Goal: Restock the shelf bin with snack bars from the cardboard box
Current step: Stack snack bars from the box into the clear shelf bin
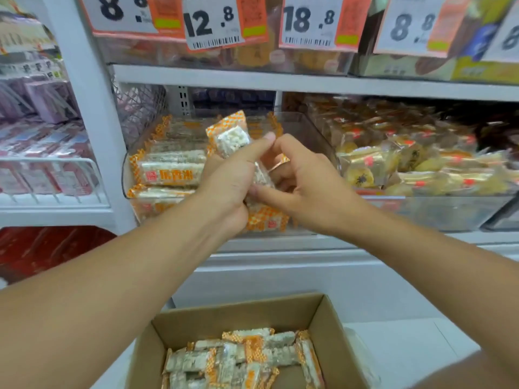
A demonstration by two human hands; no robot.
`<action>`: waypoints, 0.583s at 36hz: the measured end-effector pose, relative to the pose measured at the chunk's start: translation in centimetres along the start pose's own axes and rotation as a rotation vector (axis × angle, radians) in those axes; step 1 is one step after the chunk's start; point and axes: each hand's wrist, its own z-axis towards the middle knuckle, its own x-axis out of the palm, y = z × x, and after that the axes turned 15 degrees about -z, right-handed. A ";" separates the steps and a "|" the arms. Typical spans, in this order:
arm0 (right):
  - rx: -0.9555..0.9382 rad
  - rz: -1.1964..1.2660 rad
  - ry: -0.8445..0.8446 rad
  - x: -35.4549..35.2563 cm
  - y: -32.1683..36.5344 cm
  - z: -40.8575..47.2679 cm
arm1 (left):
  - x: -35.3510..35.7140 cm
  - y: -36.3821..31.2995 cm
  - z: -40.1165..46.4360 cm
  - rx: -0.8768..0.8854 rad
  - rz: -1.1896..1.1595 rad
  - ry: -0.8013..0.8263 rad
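My left hand (230,181) grips a bunch of orange-and-white wrapped snack bars (230,134) in front of the clear shelf bin (306,127). One bar sticks up above my thumb; another end (266,220) pokes out below the palm. My right hand (306,181) meets the bunch from the right, its fingers curled and pinching a bar in the middle. Stacked bars (171,169) fill the bin's left side. Below, the open cardboard box (323,327) holds several more bars (244,357).
A neighbouring clear bin (421,209) of golden wrapped snacks stands to the right. Price cards (210,23) hang from the shelf above. A wire shelf (50,175) with pink packs is on the left, with red packs (42,248) below it.
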 end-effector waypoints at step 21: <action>0.377 -0.570 1.043 27.3 -9.0 -21.2 | -15.0 6.4 -3.6 -0.654 1.460 0.493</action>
